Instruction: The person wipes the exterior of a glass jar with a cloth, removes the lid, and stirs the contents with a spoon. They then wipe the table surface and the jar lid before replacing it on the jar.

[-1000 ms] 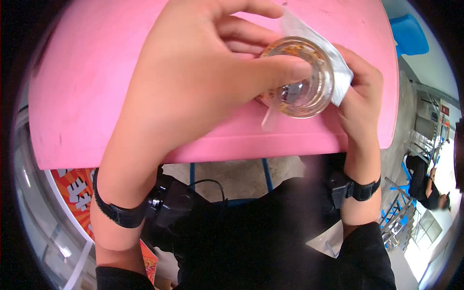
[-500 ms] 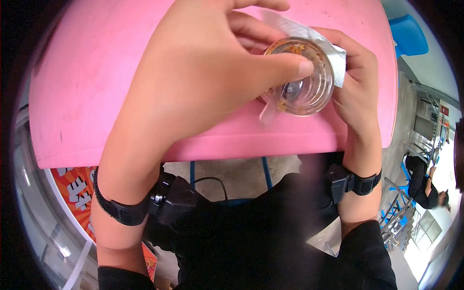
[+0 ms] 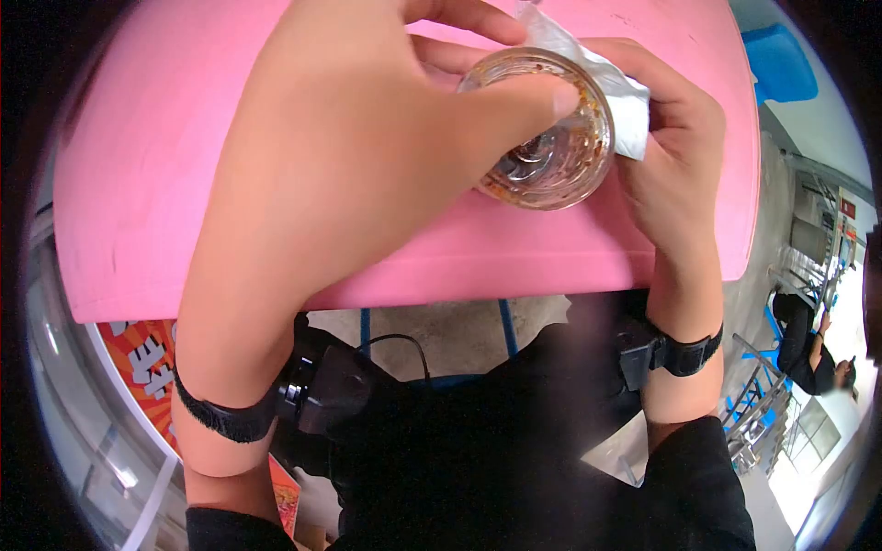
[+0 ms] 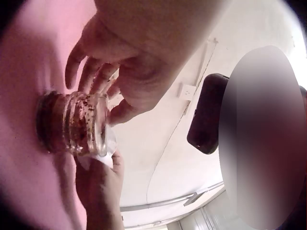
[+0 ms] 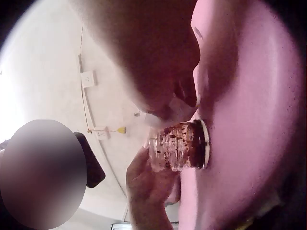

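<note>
Wiping seems in hand: the left hand [image 3: 367, 165] clamps its fingers [image 3: 514, 103] on the soiled glass jar [image 3: 551, 158], tilted over the pink bench [image 3: 147, 184], near its front edge. The right hand [image 3: 671, 156] pinches a white tissue [image 3: 627, 103] against the jar's side. Next calls for a steady turn.

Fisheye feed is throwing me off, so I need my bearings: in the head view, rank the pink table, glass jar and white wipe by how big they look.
1. pink table, largest by far.
2. glass jar, gripped by the left hand.
3. white wipe, pinched by the right hand. It is partly hidden behind the jar, so its full size is unsure.
</note>
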A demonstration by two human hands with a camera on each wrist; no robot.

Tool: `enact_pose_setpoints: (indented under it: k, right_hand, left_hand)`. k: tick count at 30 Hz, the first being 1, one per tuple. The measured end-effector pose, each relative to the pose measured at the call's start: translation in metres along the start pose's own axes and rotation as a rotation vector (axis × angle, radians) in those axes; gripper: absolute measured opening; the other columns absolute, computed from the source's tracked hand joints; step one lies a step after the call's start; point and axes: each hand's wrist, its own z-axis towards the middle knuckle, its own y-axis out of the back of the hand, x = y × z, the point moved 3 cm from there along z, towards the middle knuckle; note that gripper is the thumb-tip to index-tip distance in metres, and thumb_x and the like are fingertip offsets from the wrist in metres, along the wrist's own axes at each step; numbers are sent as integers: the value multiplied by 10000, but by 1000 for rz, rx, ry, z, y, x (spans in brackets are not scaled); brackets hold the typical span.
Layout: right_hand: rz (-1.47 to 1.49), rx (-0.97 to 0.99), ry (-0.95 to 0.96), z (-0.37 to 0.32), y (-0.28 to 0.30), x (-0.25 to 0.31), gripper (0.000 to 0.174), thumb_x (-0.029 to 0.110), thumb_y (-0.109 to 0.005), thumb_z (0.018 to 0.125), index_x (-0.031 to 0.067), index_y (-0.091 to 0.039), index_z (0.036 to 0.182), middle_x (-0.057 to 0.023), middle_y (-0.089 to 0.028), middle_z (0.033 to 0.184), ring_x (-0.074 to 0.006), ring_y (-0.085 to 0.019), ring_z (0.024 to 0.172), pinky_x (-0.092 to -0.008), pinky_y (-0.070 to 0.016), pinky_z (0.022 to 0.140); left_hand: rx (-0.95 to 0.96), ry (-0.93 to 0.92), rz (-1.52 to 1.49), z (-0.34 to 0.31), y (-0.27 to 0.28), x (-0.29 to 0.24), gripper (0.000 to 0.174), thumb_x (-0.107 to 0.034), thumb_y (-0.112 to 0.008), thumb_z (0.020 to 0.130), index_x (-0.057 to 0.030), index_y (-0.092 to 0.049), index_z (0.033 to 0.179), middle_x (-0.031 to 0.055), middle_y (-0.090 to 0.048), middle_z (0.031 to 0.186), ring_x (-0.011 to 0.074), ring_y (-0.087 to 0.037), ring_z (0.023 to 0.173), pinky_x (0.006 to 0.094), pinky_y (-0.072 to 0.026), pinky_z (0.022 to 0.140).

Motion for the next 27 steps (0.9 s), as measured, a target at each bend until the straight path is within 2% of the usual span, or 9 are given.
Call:
enact_pose_setpoints:
  k: [6,8,11,18,22,24,25,27]
  right_hand:
    - [-86,15,30,-10,-2,5,274,15,-677,886,-55,-681,1150,-79,-696,1104,-154,-635,1016,-280,-491,906]
    - [21,-65,6,-22,-2,8,266,-35,-654,872,-54,-688,1135,-90,-700,1126,-155,-657,1019,-280,-521,872]
    - [17,-103,62,-35,3,5,272,-54,-653,859,-53,-689,1129,-99,-695,1147,-169,-657,1029,-290,-515,895]
    - [-29,-114,33,-11,4,6,239,-39,-670,847,-33,-705,1084,-72,-715,1061,-146,-661,965,-272,-515,879]
    - [-34,-100,-26,-8,4,10,282,12,-699,855,-57,-688,1129,-78,-699,1114,-151,-635,1026,-280,-488,920]
    - [-35,-142,17,-15,0,12,223,-54,-654,850,-34,-706,1065,-70,-713,1041,-144,-662,931,-265,-517,853]
    - [-29,-139,18,-19,-2,9,223,-54,-654,850,-34,-706,1065,-70,-713,1041,-144,-662,931,-265,-517,853]
    - [-51,-138,116,-29,-3,7,222,-67,-640,857,-41,-703,1068,-73,-703,1052,-147,-661,934,-269,-521,848]
  left_hand:
    - [-9,-8,-18,8,-13,-5,583,-181,-860,805,29,-570,1264,143,-645,1041,140,-667,863,238,-549,744]
    - [-42,-5,-28,6,-11,-3,587,-182,-861,804,29,-568,1267,143,-644,1043,140,-666,864,238,-549,744]
    - [-102,-10,-63,4,-18,-4,592,-183,-862,803,29,-566,1271,144,-643,1046,141,-666,866,239,-549,744]
    - [-102,-15,-69,13,-26,-12,606,-185,-864,801,29,-562,1280,146,-640,1052,143,-666,869,239,-549,745]
    - [-78,-13,-71,18,-29,-8,611,-186,-865,799,28,-560,1284,147,-638,1054,143,-666,871,239,-549,745]
    - [-192,-198,352,17,-34,2,812,-216,-893,764,9,-454,1409,157,-577,1118,161,-646,923,259,-553,764]
    - [-196,-195,356,18,-33,12,812,-216,-893,764,9,-454,1409,157,-577,1118,161,-646,923,259,-553,764]
    - [-201,-485,264,17,-31,15,802,-222,-886,775,20,-455,1407,151,-587,1099,162,-632,926,282,-553,786]
